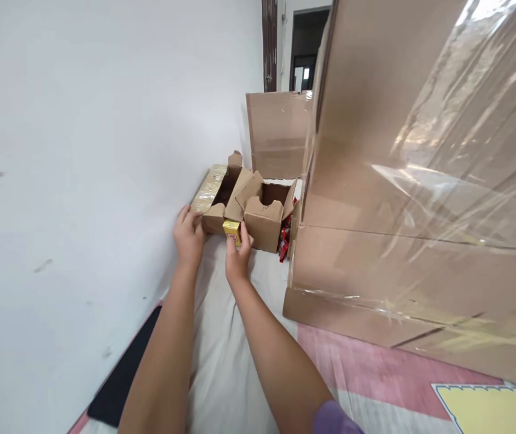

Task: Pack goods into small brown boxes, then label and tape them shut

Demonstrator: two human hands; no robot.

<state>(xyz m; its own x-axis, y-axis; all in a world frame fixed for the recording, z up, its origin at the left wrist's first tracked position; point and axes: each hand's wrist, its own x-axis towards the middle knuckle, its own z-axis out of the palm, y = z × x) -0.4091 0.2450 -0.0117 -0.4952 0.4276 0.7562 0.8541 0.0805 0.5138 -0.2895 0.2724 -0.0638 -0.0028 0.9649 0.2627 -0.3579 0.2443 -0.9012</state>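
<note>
Head view, only one. Left hand sits at the near-left corner of a small open brown cardboard box that stands by the white wall. Its fingers are close together and laid on the box's edge, thumb toward the front. Cannot tell if they grip or just rest.

Right hand pinches a small yellow carton between thumb and fingertips. The yellow carton is upright, low, right in front of the gap between the brown box and a second open cardboard box with torn flaps. It touches or nearly touches the first box's front; cannot tell which. The two open boxes stand side by side, flaps overlapping.

Red packets are wedged between the second box and a large cardboard carton wrapped in clear plastic film, which fills the right side. A tall plain cardboard carton stands behind the small boxes, with a dark doorway beyond it.

Both forearms stretch over a white creased cloth. A pink patterned mat lies to its right under the wrapped carton. A flat black object lies by the wall at lower left. A purple sleeve shows on the right arm at the bottom edge.
</note>
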